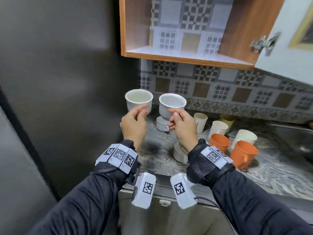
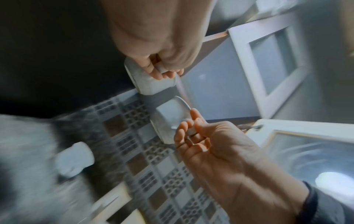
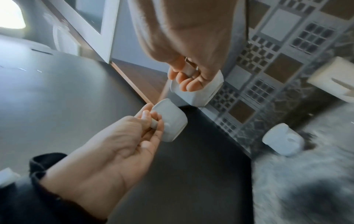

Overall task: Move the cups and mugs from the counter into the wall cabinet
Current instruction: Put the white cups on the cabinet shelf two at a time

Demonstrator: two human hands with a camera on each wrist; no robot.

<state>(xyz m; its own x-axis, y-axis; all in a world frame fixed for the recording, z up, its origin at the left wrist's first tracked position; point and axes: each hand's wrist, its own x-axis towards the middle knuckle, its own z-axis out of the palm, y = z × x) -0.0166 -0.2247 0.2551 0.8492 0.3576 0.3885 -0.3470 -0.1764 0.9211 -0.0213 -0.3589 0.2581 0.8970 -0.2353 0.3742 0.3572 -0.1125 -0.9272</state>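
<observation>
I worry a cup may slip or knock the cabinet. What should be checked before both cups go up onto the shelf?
1. Left hand grips the left cup by its handle: ok.
2. Right hand grips the right cup by its handle: ok.
3. Cabinet door swung open: ok.
4. Visible shelf bare where they would land: ok.
5. The two cups apart: ok.
6. Cups dry inside: cannot tell.

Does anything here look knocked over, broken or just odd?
One thing: an orange mug near the counter's front edge lies tipped on its side, while the other orange mug beside it stands upright. No spills or breakage show.
</observation>
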